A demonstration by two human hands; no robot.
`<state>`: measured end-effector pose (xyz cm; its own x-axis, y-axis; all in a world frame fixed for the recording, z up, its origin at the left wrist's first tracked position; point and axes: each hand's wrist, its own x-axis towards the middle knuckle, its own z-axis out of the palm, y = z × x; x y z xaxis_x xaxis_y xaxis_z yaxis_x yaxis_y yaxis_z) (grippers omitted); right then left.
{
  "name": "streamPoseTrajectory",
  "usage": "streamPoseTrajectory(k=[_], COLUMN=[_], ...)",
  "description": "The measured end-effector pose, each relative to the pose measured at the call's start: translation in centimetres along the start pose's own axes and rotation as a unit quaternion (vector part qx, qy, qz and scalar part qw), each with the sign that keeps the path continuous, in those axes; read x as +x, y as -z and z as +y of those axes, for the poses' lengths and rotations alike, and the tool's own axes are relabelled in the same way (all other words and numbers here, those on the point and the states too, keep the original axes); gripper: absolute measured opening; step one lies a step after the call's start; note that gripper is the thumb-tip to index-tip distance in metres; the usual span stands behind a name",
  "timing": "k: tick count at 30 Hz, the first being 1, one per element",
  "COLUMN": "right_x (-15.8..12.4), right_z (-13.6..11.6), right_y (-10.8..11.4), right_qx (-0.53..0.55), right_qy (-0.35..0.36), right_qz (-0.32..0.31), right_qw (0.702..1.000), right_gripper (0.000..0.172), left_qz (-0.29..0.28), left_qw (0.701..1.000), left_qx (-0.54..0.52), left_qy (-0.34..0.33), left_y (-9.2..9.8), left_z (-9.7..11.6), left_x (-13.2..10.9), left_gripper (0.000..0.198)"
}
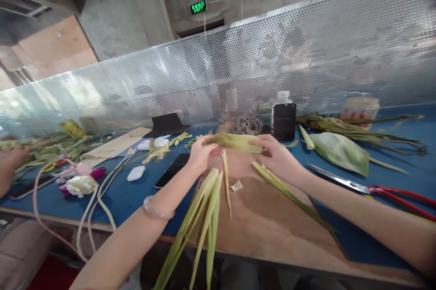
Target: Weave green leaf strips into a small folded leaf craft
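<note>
A broad yellow-green leaf (235, 141) is stretched between my two hands above the wooden board. My left hand (201, 154) grips its left end, fingers closed on it. Its right end is pinched in my right hand (274, 154); some fingertips are hidden behind the leaf. Below my left hand, several long split green stalks (200, 222) hang over the board's front edge. A thin pale strip (226, 185) lies on the board beside them. Under my right hand, a green stalk (294, 197) slants across toward the board's right side.
Red-handled scissors (357, 185) lie beyond my right forearm, near a large green leaf (340, 151) and dried stalks (340, 126). A phone (284, 122) leans on a bottle at the back beside coiled grey cord (248, 124). Cables (102, 203) and another person's hand (12, 163) are left.
</note>
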<state>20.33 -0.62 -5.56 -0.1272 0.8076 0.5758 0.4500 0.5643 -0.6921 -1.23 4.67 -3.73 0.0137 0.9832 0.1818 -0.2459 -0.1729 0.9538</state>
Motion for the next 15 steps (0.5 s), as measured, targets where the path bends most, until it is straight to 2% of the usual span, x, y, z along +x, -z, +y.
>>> streamPoseTrajectory(k=[4,8,12,15], right_x=[0.12,0.16,0.30,0.59], right_z=[0.44,0.24,0.19,0.80], right_y=[0.33,0.62,0.89,1.06], right_qx=[0.005,0.019,0.030,0.088], right_qy=[0.008,-0.012,-0.045,-0.083], right_qz=[-0.011,-0.009,0.019,0.056], right_qw=[1.000,1.000,0.998,0.991], right_gripper=[0.025,0.020,0.020,0.018], left_qz=[-0.006,-0.011,-0.032,-0.046], left_qw=[1.000,0.999,0.996,0.991], left_qx=[-0.017,-0.006,0.016,0.063], left_qy=[0.021,0.049,0.084,0.105], left_y=[0.21,0.41,0.39,0.28], left_z=[-0.28,-0.37,-0.19,0.14], left_x=[0.29,0.52,0.51,0.30], left_gripper=[0.027,0.027,0.026,0.025])
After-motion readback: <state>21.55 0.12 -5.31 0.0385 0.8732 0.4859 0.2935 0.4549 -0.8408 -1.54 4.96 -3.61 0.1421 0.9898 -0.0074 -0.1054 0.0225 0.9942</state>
